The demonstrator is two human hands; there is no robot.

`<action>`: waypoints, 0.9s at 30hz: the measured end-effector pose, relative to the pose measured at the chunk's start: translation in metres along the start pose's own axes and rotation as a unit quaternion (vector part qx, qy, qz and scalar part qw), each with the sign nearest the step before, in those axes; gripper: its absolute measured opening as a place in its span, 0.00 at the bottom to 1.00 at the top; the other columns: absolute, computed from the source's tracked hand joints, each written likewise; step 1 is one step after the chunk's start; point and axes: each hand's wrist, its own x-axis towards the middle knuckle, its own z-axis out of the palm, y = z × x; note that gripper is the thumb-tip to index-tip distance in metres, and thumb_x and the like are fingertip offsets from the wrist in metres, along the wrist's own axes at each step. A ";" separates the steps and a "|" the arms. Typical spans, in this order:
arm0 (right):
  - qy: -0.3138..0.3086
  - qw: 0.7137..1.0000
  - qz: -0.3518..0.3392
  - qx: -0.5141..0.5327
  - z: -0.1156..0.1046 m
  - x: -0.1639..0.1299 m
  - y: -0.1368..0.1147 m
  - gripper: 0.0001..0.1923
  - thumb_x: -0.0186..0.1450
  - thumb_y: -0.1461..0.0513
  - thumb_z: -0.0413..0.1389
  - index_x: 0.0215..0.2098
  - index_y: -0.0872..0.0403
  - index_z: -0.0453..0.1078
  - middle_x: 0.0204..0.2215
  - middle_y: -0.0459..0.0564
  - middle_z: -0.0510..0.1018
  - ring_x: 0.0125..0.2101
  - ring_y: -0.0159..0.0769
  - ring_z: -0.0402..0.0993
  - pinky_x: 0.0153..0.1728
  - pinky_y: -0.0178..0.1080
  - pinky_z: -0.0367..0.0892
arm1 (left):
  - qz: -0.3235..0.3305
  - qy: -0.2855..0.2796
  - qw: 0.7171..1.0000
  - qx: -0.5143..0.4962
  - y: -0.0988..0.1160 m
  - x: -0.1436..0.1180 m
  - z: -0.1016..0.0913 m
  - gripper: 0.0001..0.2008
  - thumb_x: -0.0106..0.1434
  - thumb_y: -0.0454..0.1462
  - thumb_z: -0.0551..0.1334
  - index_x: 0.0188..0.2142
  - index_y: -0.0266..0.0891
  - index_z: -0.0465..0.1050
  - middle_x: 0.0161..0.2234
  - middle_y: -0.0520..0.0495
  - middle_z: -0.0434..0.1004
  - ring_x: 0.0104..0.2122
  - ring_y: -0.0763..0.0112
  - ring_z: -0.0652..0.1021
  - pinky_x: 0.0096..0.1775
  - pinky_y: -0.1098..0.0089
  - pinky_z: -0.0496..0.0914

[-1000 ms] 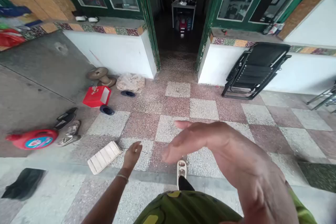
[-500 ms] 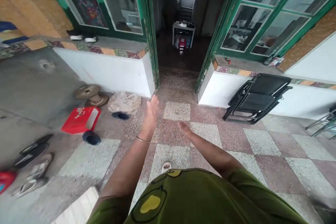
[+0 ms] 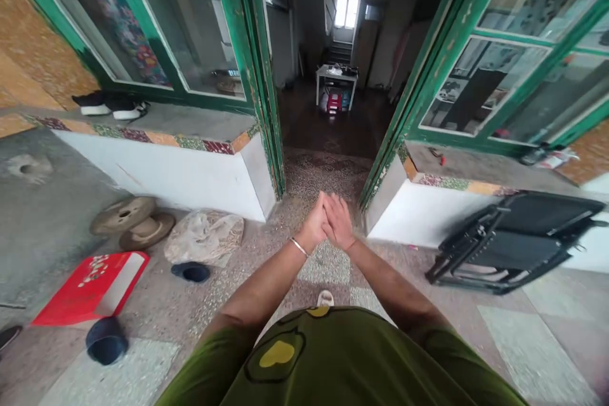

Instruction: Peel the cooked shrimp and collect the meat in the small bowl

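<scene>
**Hands Met Palm to Palm Before the Doorway**

The green doorway (image 3: 328,76) loomed closer than a second before, when it sat farther off. Right of it leaned one folded black chair (image 3: 518,244); left of it lay one red box (image 3: 90,285), two wooden spools (image 3: 130,222) and two dark slippers (image 3: 107,339). The left hand (image 3: 314,225) and right hand (image 3: 340,222), apart half a second earlier, were now pressed together just below the threshold, each grip flat against the other and holding nothing.
</scene>
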 end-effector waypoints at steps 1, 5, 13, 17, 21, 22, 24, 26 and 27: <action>-0.046 0.998 -0.016 -0.050 0.009 0.019 0.027 0.40 0.75 0.40 0.43 0.75 0.54 0.60 0.73 0.61 0.62 0.76 0.53 0.50 0.75 0.63 0.43 | 0.004 -0.013 0.999 -0.047 0.017 0.019 -0.003 0.42 0.73 0.65 0.42 0.70 0.39 0.65 0.64 0.33 0.75 0.61 0.54 0.78 0.65 0.55 0.68; -0.101 0.989 0.079 -0.077 0.029 0.102 0.126 0.33 0.76 0.48 0.47 0.73 0.54 0.63 0.70 0.61 0.68 0.72 0.51 0.61 0.73 0.62 0.52 | 0.012 0.072 0.995 -0.067 0.077 0.081 -0.049 0.36 0.77 0.58 0.45 0.72 0.38 0.60 0.62 0.31 0.76 0.55 0.55 0.82 0.63 0.54 0.69; -0.022 0.896 0.355 0.267 0.032 0.284 0.279 0.31 0.74 0.51 0.55 0.71 0.54 0.67 0.45 0.57 0.85 0.45 0.44 0.85 0.53 0.49 0.78 | -0.070 0.234 0.968 -0.057 0.106 0.247 -0.188 0.23 0.76 0.42 0.57 0.64 0.33 0.70 0.41 0.36 0.85 0.41 0.60 0.85 0.52 0.62 0.75; 0.035 0.848 0.435 0.299 0.019 0.365 0.340 0.28 0.73 0.56 0.60 0.68 0.59 0.70 0.38 0.57 0.85 0.36 0.43 0.85 0.49 0.48 0.77 | -0.113 0.238 0.963 -0.056 0.113 0.373 -0.225 0.20 0.72 0.41 0.61 0.59 0.33 0.75 0.39 0.37 0.84 0.38 0.62 0.85 0.48 0.64 0.75; 0.080 0.803 0.517 0.287 -0.005 0.443 0.392 0.23 0.75 0.58 0.57 0.64 0.59 0.71 0.33 0.55 0.85 0.30 0.39 0.84 0.42 0.42 0.77 | -0.147 0.189 0.970 -0.045 0.138 0.504 -0.230 0.19 0.71 0.40 0.61 0.58 0.34 0.75 0.38 0.38 0.83 0.39 0.62 0.84 0.50 0.65 0.75; 0.093 0.797 0.526 0.283 -0.011 0.461 0.406 0.21 0.76 0.58 0.56 0.64 0.59 0.71 0.32 0.54 0.85 0.29 0.38 0.84 0.41 0.40 0.77 | -0.145 0.171 0.974 -0.038 0.146 0.536 -0.227 0.19 0.71 0.41 0.60 0.57 0.34 0.75 0.38 0.38 0.83 0.40 0.62 0.84 0.51 0.64 0.75; 0.122 0.787 0.535 0.281 -0.021 0.495 0.437 0.19 0.77 0.59 0.55 0.62 0.59 0.72 0.32 0.53 0.85 0.28 0.36 0.83 0.38 0.37 0.76 | -0.129 0.135 0.982 -0.024 0.166 0.599 -0.220 0.18 0.70 0.42 0.61 0.55 0.35 0.76 0.39 0.38 0.84 0.41 0.60 0.85 0.54 0.62 0.74; 0.146 0.774 0.542 0.293 -0.029 0.525 0.476 0.18 0.77 0.59 0.54 0.61 0.58 0.71 0.32 0.53 0.85 0.29 0.36 0.84 0.35 0.36 0.76 | -0.115 0.105 0.988 -0.010 0.186 0.663 -0.216 0.18 0.69 0.43 0.62 0.53 0.36 0.76 0.39 0.38 0.84 0.42 0.59 0.85 0.55 0.60 0.74; 0.154 0.767 0.546 0.301 -0.032 0.539 0.498 0.18 0.77 0.59 0.53 0.61 0.57 0.71 0.32 0.53 0.85 0.29 0.36 0.84 0.35 0.36 0.76 | -0.110 0.097 0.989 -0.003 0.195 0.694 -0.217 0.17 0.69 0.43 0.62 0.52 0.36 0.77 0.39 0.38 0.84 0.42 0.58 0.85 0.54 0.59 0.74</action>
